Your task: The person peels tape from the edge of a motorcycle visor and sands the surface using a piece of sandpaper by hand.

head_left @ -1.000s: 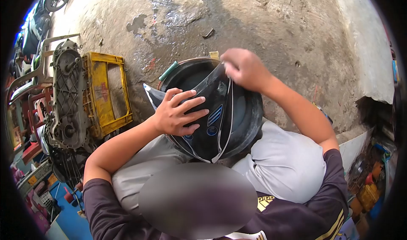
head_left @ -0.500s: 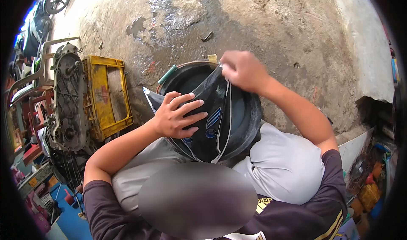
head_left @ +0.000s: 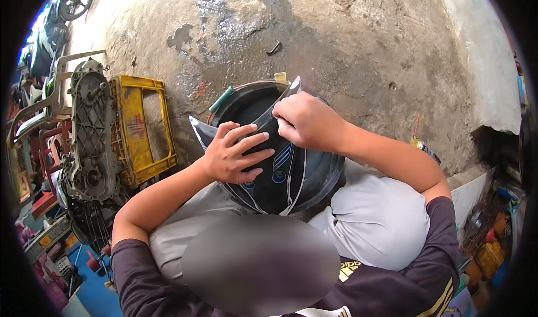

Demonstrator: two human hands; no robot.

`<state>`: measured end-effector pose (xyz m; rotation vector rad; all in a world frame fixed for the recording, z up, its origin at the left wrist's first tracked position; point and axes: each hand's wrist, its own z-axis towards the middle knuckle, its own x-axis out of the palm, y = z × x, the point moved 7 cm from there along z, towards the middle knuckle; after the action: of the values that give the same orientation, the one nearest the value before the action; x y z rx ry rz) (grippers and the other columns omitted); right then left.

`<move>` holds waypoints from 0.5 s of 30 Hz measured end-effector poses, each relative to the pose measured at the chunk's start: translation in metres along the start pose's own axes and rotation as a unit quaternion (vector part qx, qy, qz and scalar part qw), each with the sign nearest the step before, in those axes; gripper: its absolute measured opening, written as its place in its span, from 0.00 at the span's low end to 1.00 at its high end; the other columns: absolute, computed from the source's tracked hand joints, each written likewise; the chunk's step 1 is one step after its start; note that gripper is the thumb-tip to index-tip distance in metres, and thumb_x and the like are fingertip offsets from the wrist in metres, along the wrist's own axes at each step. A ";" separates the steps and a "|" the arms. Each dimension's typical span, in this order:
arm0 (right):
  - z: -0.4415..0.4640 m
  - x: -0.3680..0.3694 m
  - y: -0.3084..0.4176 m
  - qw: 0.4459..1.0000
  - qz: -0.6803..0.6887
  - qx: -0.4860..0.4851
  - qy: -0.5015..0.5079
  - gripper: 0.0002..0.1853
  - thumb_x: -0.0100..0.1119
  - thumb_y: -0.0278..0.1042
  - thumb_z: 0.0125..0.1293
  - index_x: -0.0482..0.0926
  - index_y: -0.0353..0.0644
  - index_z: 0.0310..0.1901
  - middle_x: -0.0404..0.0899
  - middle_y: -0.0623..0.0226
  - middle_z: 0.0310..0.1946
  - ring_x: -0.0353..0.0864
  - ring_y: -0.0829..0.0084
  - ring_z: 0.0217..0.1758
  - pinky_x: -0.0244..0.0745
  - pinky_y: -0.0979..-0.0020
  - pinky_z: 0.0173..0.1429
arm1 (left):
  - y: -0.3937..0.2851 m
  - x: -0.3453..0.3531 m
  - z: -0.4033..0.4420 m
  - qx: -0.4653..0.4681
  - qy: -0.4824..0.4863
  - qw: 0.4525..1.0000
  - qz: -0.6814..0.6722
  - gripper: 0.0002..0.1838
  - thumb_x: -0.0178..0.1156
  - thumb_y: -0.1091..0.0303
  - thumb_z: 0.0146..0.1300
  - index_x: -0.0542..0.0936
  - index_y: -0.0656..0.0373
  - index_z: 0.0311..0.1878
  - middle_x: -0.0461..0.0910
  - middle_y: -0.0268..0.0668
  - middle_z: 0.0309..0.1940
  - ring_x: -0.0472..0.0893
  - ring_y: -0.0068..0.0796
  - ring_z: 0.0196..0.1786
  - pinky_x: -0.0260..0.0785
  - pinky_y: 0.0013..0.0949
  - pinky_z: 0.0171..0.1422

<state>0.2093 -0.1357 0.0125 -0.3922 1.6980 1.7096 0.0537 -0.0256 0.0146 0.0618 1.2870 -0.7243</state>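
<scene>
A black motorcycle body panel (head_left: 263, 174) with white stripes, blue slanted marks and pointed tips lies across a round black basin (head_left: 238, 96) between my knees. My left hand (head_left: 238, 152) rests on the panel's left part, its fingers spread over the surface. My right hand (head_left: 308, 121) is closed, with its knuckles and fingertips against the panel just below its upper right tip. Whatever may be inside those fingers is hidden. A green handle grip (head_left: 221, 99) sits at the basin's upper left rim.
At left stand a yellow plastic crate (head_left: 126, 143) and a grey metal engine casing (head_left: 89, 132). Wet patches mark the concrete floor (head_left: 358, 42) ahead. A small can (head_left: 428, 152) is beyond my right forearm, and a white wall (head_left: 476, 48) borders the right.
My right hand has moved down and left from the panel's upper right tip, uncovering that tip. My left hand stays in place on the panel.
</scene>
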 end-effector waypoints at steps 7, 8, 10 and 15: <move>0.008 -0.028 -0.051 0.989 -0.004 0.102 -0.108 0.07 0.63 0.31 0.64 0.82 0.36 0.39 0.86 0.49 0.37 0.87 0.45 0.44 0.79 0.50 0.55 | 0.000 -0.001 0.001 0.006 0.001 1.000 -0.002 0.29 0.76 0.51 0.49 0.90 0.38 0.58 0.80 0.34 0.70 0.77 0.45 0.70 0.68 0.54 0.67; 0.003 -0.016 -0.036 0.995 -0.014 0.060 -0.084 0.08 0.63 0.30 0.65 0.83 0.37 0.42 0.86 0.51 0.38 0.86 0.46 0.45 0.79 0.50 0.55 | 0.000 -0.001 0.001 0.007 -0.001 1.000 -0.003 0.29 0.76 0.51 0.49 0.90 0.38 0.58 0.80 0.34 0.70 0.77 0.45 0.70 0.68 0.54 0.68; -0.004 0.002 -0.005 0.999 -0.037 -0.009 -0.022 0.09 0.64 0.30 0.65 0.83 0.38 0.45 0.85 0.53 0.40 0.85 0.47 0.45 0.78 0.52 0.56 | 0.000 0.000 0.001 0.006 -0.003 1.000 -0.006 0.28 0.76 0.51 0.49 0.90 0.38 0.58 0.80 0.34 0.70 0.77 0.45 0.70 0.68 0.54 0.68; 0.006 -0.026 -0.051 0.993 -0.023 0.085 -0.082 0.09 0.62 0.30 0.67 0.83 0.37 0.46 0.86 0.50 0.39 0.85 0.47 0.45 0.79 0.52 0.57 | -0.001 -0.002 0.002 0.002 0.000 1.000 -0.001 0.27 0.75 0.50 0.51 0.91 0.38 0.58 0.80 0.34 0.70 0.76 0.45 0.70 0.67 0.54 0.68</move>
<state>0.2627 -0.1408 -0.0085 -0.2046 1.6865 1.5075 0.0548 -0.0266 0.0172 0.0644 1.2851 -0.7292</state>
